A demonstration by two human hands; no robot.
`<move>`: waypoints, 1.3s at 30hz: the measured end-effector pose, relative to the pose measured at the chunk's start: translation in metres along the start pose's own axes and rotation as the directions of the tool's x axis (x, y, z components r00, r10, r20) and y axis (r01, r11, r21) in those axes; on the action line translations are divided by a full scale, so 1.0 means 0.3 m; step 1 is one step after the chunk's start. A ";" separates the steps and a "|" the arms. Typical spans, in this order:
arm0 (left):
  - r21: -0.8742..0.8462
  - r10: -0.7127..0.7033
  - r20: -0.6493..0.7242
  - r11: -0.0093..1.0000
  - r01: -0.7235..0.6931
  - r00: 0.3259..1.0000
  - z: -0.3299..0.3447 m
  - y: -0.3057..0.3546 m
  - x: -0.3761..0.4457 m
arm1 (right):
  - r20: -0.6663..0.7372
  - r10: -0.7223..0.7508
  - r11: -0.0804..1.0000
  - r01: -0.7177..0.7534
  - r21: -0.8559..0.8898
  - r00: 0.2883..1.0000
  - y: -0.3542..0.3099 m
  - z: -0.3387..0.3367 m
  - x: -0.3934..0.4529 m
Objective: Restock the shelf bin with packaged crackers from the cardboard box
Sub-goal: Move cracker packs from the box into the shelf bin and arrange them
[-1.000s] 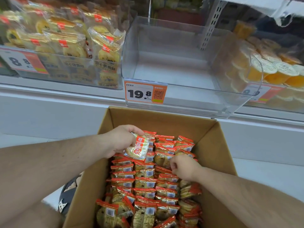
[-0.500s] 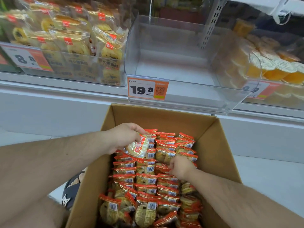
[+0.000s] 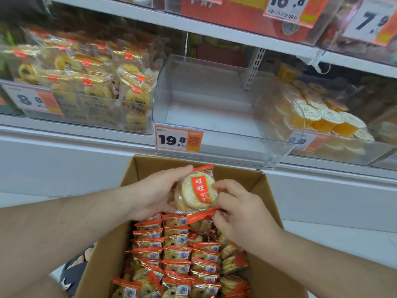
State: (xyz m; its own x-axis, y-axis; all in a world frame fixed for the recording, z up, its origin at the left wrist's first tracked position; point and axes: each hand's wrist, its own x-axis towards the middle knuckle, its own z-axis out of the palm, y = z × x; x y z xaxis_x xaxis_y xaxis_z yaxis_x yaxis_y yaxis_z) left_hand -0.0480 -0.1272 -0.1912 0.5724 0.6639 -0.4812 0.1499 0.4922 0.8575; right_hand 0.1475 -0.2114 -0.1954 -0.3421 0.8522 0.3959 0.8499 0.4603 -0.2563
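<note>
An open cardboard box [image 3: 269,194] stands below the shelf, filled with several red-edged cracker packets [image 3: 176,252] in rows. My left hand [image 3: 150,194] holds a small stack of cracker packets [image 3: 198,190] upright above the box's far end, red label facing me. My right hand [image 3: 238,214] pinches the lower right edge of that stack, fingers curled. Above the box a clear plastic shelf bin [image 3: 225,151] with an orange 19.8 price tag [image 3: 178,140] holds nothing.
Left of the clear bin, a bin of yellow pastry packets [image 3: 90,82] carries an 8.8 tag. On the right, a bin of orange jelly cups [image 3: 322,119]. A higher shelf with price tags [image 3: 287,7] overhangs. A dark shoe [image 3: 73,269] shows left of the box.
My left hand lifted its packets higher above the box. My right hand came up out of the box to the stack's lower right edge. The view tilted up toward the shelves.
</note>
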 end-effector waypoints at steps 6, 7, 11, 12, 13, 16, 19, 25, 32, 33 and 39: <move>0.045 0.231 -0.143 0.973 -0.227 0.962 0.031 0.057 -0.045 | -0.130 0.167 0.974 -0.143 0.177 0.977 -0.049 -0.061 0.059; 0.043 0.265 -0.145 0.964 -0.262 0.953 0.026 0.068 -0.049 | -0.143 0.284 0.941 -0.246 0.233 0.948 -0.050 -0.079 0.082; 0.125 0.408 -0.052 0.908 -0.399 0.912 0.028 0.122 -0.063 | 0.184 0.582 0.618 -0.578 0.532 0.792 -0.017 -0.121 0.173; 0.139 0.445 -0.025 0.888 -0.438 0.895 0.030 0.135 -0.067 | 0.283 0.555 0.522 -0.593 0.614 0.782 -0.010 -0.128 0.187; 0.153 0.480 -0.002 0.867 -0.474 0.877 0.032 0.148 -0.070 | 0.356 0.516 0.431 -0.596 0.678 0.779 -0.015 -0.142 0.200; 0.305 0.540 -0.002 0.802 -0.514 0.841 0.037 0.193 -0.071 | 0.420 0.464 0.310 -0.587 0.748 0.780 -0.031 -0.193 0.235; 0.470 0.680 -0.136 0.685 -0.557 0.721 0.025 0.260 -0.076 | 0.425 0.522 0.309 -0.629 0.714 0.739 -0.007 -0.245 0.290; 0.811 0.885 -0.392 0.461 -0.361 0.250 -0.125 0.359 -0.005 | 0.373 0.651 0.249 -0.651 0.717 0.660 0.135 -0.327 0.516; 0.746 0.767 -0.537 0.626 -0.227 0.351 -0.153 0.322 0.106 | 0.276 0.733 0.399 -0.722 0.566 0.622 0.324 -0.117 0.847; 0.750 0.772 -0.537 0.621 -0.227 0.340 -0.156 0.319 0.110 | 0.272 0.725 0.402 -0.709 0.580 0.633 0.345 -0.075 0.889; 0.779 0.800 -0.508 0.585 -0.228 0.319 -0.160 0.298 0.114 | 0.256 0.693 0.478 -0.695 0.537 0.674 0.396 0.132 1.047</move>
State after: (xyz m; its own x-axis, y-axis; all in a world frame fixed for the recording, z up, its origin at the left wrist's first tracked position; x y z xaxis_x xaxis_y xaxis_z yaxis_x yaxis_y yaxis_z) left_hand -0.0538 -0.0334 -0.1397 -0.1072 0.8915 0.4402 0.5850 -0.3014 0.7529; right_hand 0.1251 0.1209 -0.1365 0.2556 0.9571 -0.1362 0.4292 -0.2386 -0.8711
